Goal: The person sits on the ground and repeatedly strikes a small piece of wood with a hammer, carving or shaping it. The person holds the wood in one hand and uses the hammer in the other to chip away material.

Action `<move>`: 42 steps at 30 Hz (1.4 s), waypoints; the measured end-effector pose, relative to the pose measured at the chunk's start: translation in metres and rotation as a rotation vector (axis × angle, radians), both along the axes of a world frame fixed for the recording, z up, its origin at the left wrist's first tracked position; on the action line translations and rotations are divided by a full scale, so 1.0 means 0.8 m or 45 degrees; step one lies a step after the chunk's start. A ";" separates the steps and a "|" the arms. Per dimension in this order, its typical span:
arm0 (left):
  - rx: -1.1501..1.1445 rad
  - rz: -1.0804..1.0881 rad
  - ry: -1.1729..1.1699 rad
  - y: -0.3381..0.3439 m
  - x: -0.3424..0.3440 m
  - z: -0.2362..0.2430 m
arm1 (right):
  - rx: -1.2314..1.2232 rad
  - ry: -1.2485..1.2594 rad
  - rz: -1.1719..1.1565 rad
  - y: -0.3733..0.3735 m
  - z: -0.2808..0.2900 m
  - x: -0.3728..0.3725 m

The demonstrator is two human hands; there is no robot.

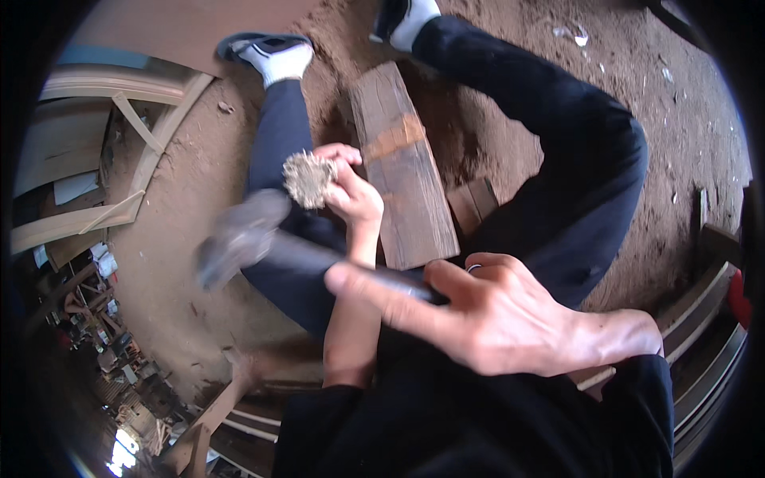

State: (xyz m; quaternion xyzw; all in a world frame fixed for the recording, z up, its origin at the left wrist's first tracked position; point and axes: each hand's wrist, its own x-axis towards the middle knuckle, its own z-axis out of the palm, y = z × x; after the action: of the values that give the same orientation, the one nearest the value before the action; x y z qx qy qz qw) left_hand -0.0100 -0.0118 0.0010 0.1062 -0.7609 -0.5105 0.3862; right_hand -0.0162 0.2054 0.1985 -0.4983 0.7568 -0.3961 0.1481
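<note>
My right hand (494, 319) grips a hammer (303, 259), its thumb stretched along the dark handle. The hammer's head is smeared by motion and hangs to the left, close to the frayed, splayed wooden butt of a chisel (309, 180). My left hand (355, 191) is closed round that chisel, which I see end-on; its blade is hidden beneath. Just right of the left hand lies a thick wooden block (406, 183) between my legs, with a lighter orange-brown band across it. Whether the chisel touches the block cannot be seen.
A smaller wood offcut (473, 203) lies against the block's right side. Pale wooden frames (155, 151) stand at the left, with clutter and scraps beyond them. Stacked planks (701, 311) are at the right. My legs (590, 159) flank the block on the brown dirt floor (179, 263).
</note>
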 end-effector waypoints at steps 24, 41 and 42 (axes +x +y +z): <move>-0.132 -0.026 0.105 0.001 -0.008 -0.012 | 0.053 0.158 -0.031 0.005 -0.007 0.011; -0.105 -0.065 0.220 0.002 -0.004 -0.017 | -0.024 0.213 -0.010 0.013 0.005 0.020; -0.082 -0.049 0.193 0.006 -0.007 -0.014 | 0.086 0.138 -0.022 0.014 -0.009 0.019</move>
State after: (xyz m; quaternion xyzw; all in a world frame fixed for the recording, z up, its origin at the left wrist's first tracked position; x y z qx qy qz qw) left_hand -0.0156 -0.0070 -0.0101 0.0401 -0.7474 -0.4997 0.4360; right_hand -0.0014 0.2169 0.1910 -0.5072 0.7810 -0.3440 0.1201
